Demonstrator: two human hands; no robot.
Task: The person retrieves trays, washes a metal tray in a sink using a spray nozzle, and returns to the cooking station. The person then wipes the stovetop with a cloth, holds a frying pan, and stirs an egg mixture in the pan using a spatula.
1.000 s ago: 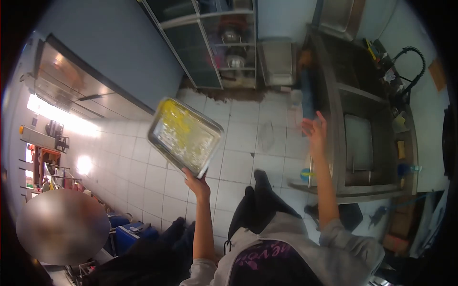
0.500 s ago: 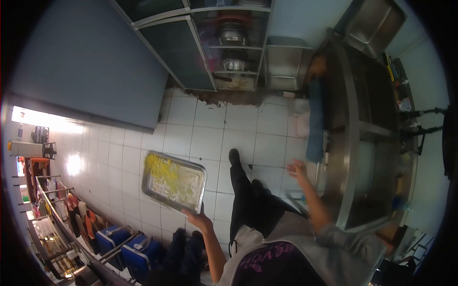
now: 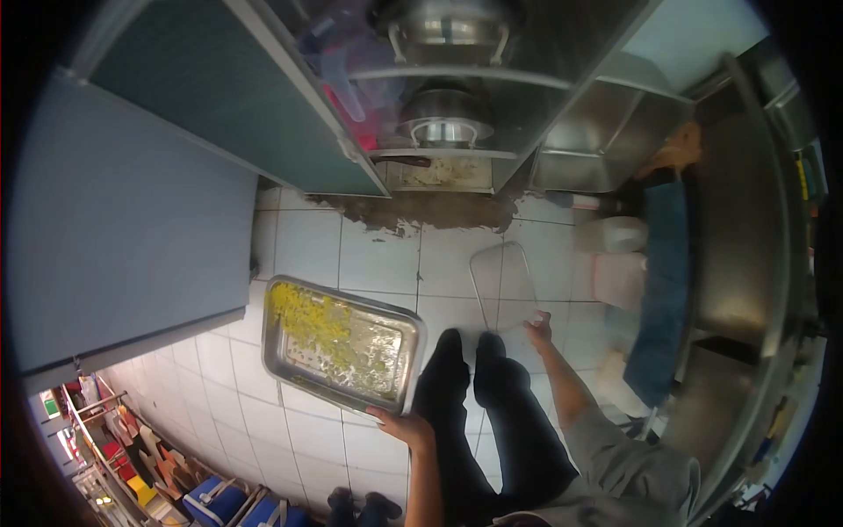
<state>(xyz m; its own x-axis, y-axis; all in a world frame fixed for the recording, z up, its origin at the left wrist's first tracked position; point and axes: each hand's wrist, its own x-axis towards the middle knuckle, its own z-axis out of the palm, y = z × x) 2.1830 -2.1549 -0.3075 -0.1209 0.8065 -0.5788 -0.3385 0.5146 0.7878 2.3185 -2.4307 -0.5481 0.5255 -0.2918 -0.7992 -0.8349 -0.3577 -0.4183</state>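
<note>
My left hand (image 3: pixel 404 425) grips the near edge of a metal tray (image 3: pixel 408 351) on the left, held out over the tiled floor. Small yellow-green pieces (image 3: pixel 312 321), too blurred to name, are spread across its far left and middle. My right hand (image 3: pixel 538 328), fingers closed, has hold of the near right corner of a clear, thin-rimmed rectangular lid (image 3: pixel 507 285). Floor tiles show through this lid. A gap separates the two things.
Ahead stands a cabinet with an open-fronted section holding metal pots (image 3: pixel 445 119) and a tray (image 3: pixel 443 173). On the right is a metal counter (image 3: pixel 733 237) with a blue cloth (image 3: pixel 659 290) and tubs (image 3: pixel 610 235) near it. Another person's feet (image 3: pixel 364 505) are at lower left.
The cabinet looks much nearer. My right hand, empty-looking before beside the counter, has moved forward and now has the clear lid. The tray stays in my left hand.
</note>
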